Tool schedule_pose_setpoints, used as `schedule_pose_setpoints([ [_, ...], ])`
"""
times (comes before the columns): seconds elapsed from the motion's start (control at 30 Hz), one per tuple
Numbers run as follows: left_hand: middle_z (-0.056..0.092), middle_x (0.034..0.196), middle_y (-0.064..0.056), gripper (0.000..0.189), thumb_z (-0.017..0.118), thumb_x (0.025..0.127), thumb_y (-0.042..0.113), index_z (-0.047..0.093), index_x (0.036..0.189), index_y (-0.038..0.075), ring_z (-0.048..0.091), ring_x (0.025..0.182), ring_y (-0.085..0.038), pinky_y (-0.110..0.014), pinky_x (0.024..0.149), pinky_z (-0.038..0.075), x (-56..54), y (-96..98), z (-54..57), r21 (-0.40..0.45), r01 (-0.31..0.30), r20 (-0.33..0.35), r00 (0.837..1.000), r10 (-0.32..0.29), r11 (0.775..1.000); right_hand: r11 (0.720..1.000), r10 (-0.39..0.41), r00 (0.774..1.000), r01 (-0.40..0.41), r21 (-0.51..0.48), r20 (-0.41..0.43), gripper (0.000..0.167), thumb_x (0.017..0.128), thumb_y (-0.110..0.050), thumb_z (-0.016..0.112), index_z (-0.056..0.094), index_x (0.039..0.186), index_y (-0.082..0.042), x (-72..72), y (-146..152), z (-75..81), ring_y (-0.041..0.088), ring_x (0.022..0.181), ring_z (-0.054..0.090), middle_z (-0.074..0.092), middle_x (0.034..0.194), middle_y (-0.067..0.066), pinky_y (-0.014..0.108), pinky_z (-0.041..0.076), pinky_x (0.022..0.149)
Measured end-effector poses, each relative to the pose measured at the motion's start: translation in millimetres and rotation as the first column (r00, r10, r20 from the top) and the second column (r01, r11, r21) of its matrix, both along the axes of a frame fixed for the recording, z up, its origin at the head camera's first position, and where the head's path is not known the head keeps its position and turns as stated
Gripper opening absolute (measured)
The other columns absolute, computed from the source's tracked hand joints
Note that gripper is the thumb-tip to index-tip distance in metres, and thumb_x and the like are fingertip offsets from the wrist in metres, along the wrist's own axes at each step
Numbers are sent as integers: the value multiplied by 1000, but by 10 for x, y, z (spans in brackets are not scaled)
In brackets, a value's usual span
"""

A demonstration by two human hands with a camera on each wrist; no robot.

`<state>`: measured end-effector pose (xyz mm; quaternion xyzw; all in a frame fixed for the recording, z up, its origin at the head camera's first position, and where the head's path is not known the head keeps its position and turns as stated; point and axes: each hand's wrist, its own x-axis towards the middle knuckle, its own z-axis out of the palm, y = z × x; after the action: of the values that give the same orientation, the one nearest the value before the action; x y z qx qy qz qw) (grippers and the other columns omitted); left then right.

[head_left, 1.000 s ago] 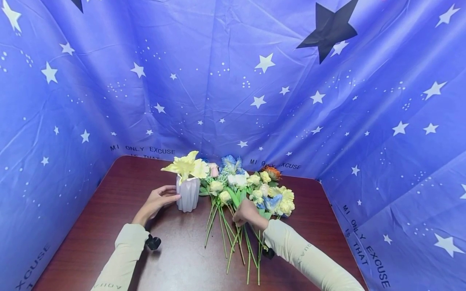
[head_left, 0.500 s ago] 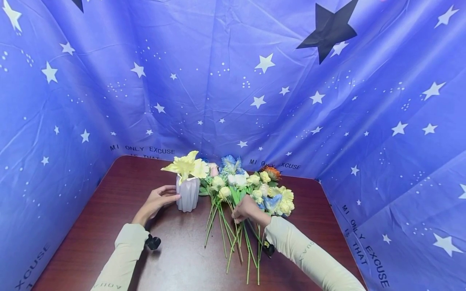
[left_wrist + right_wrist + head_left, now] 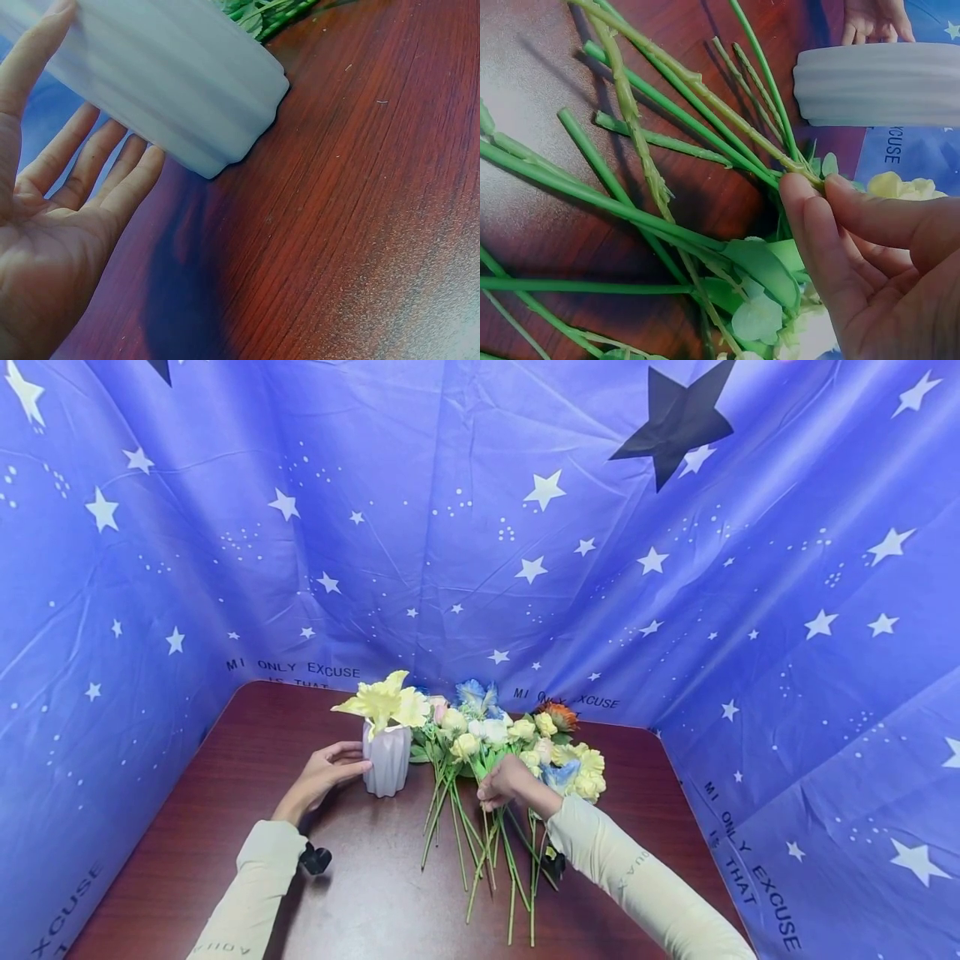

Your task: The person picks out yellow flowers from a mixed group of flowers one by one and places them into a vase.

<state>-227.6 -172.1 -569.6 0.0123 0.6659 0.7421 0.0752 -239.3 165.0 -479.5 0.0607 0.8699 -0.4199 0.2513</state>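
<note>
A pale lilac fluted vase (image 3: 387, 762) stands upright on the table, with a large yellow flower (image 3: 380, 703) in its mouth. At its left side is my left hand (image 3: 324, 777), thumb and fingertips touching the wall; in the left wrist view, the vase (image 3: 187, 90) shows the fingers relaxed and partly behind it. My right hand (image 3: 510, 785) pinches a thin yellowish-green flower stem (image 3: 727, 116) between thumb and index finger. Pale yellow blooms (image 3: 466, 746) sit just above that hand. Several other green stems (image 3: 570, 193) lie beside and below the fingers.
A pile of artificial flowers spreads right of the vase, with a blue bloom (image 3: 477, 697), an orange one (image 3: 559, 717) and yellow ones (image 3: 589, 772). Their bare stems (image 3: 512, 877) point toward the near edge of the dark red wooden table (image 3: 360, 893). Blue star-printed cloth (image 3: 420, 527) surrounds it.
My right hand has shifted slightly, drawing the pinched stem up and away. Pale yellow blooms near it have risen and moved a little right. My left hand and the vase have stayed put.
</note>
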Motion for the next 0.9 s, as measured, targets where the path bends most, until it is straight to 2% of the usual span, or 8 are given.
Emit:
schedule_pose_setpoints([
  [0.2, 67, 115, -9, 60, 74, 91, 4, 46, 140, -15, 67, 99, -2, -19, 89, 58, 1, -6, 11, -4, -4, 3, 1000, 4, 1000, 1000, 21, 1000, -21, 6, -6, 2, 87, 12, 72, 72, 87, 13, -14, 20, 33, 18, 54, 70, 75, 80, 21, 44, 65, 77],
  [0.43, 67, 115, -7, 61, 74, 91, 5, 45, 141, -15, 66, 99, -1, -19, 89, 58, 8, -6, 19, -6, -1, 5, 1000, 1, 1000, 995, 95, 995, -94, 43, -16, 7, 91, 8, 69, 73, 87, 12, -8, 64, 30, 15, 52, 67, 75, 76, 20, 44, 65, 74],
  [0.7, 68, 108, -1, 59, 75, 90, 1, 46, 138, -17, 67, 98, -2, -20, 88, 58, -8, -3, -16, 24, -1, 2, 1000, 1, 1000, 996, 79, 997, -79, -42, -3, 17, 91, 13, 66, 64, 74, 8, 16, 80, 22, 30, 64, 75, 74, 76, 23, 47, 64, 74],
  [0.8, 68, 108, 0, 60, 75, 90, 2, 46, 138, -17, 67, 98, -2, -19, 88, 58, -14, -6, -19, 22, 3, 4, 1000, -3, 1000, 996, 64, 998, -65, -55, -19, 13, 89, 14, 68, 66, 77, 9, 31, 81, 17, 32, 68, 76, 73, 78, 22, 44, 65, 72],
  [0.9, 68, 108, 0, 60, 75, 90, 3, 46, 139, -16, 67, 98, -2, -19, 88, 58, -16, -5, -17, 18, 4, 9, 1000, -4, 1000, 996, 57, 998, -59, -64, -25, 2, 87, 15, 70, 70, 86, 14, 40, 85, 13, 34, 73, 77, 74, 83, 24, 40, 65, 70],
])
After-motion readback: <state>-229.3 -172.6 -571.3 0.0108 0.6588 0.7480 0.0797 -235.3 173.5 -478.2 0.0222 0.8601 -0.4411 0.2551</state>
